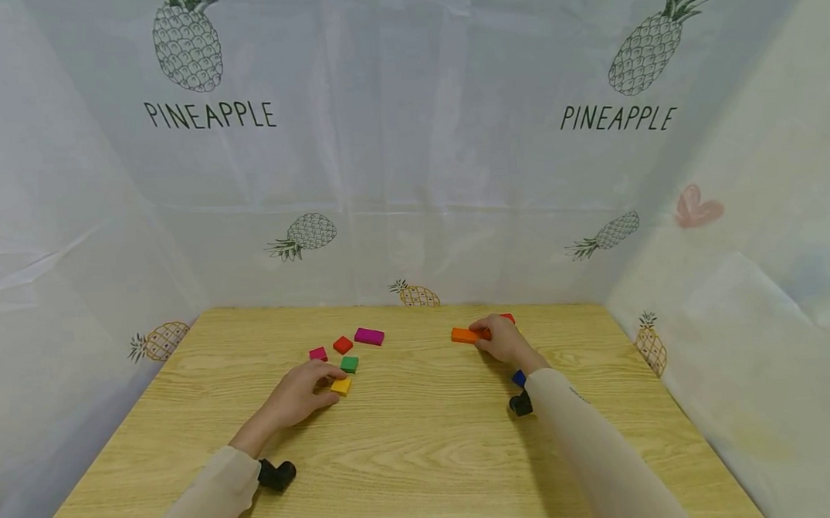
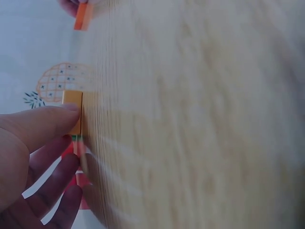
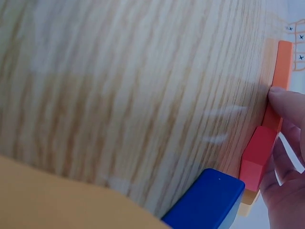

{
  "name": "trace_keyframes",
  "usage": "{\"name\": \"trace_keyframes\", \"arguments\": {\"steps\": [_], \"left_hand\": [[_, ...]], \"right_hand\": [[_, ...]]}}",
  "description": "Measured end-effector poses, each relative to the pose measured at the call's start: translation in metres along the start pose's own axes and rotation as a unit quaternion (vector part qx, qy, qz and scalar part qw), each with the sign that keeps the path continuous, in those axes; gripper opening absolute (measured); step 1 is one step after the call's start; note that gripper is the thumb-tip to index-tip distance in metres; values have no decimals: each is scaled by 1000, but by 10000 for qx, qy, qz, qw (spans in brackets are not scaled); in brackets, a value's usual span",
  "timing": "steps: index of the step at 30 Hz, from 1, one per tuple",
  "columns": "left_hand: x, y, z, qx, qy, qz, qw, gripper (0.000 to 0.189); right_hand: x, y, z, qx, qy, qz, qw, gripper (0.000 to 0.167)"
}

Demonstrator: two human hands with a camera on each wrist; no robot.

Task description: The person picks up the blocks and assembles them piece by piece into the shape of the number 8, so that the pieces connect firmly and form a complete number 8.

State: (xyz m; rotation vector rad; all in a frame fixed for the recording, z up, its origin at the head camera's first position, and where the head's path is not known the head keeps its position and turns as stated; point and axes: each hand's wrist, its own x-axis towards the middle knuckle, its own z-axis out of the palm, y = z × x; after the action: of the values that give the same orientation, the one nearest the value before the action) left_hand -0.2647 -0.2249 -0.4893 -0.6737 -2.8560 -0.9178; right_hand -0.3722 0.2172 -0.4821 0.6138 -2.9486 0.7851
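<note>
On the left side of the table, my left hand (image 1: 299,394) has its thumb and forefinger at opposite sides of a small yellow block (image 1: 341,387), pinching it. In the left wrist view the thumb lies over part of this block (image 2: 71,98). Just beyond it are a green block (image 1: 349,365), a red block (image 1: 343,345) and a pinkish-red block (image 1: 318,354). My right hand (image 1: 503,340) pinches a long orange block (image 1: 464,336) between thumb and fingers. Another red block (image 3: 257,152) sits near that hand, partly hidden behind it in the head view.
A long magenta block (image 1: 370,337) lies between the hands, toward the back. Near my right sleeve is a blue block (image 3: 205,200), mostly covered in the head view. The wooden table (image 1: 409,452) meets a pineapple-print sheet (image 1: 414,243) at its back edge.
</note>
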Motion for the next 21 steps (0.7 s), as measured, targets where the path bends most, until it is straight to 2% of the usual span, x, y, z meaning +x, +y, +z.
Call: {"name": "trace_keyframes", "arguments": {"steps": [9,21], "left_hand": [[3,-4,0,197,-70,47,9998,30],[9,-4,0,272,-213,-222,9992,32]], "right_hand": [[-2,-2,-1,100,39,-36,9999,32],[-5,-10,-10,-19,48,-209,9998,31]]}}
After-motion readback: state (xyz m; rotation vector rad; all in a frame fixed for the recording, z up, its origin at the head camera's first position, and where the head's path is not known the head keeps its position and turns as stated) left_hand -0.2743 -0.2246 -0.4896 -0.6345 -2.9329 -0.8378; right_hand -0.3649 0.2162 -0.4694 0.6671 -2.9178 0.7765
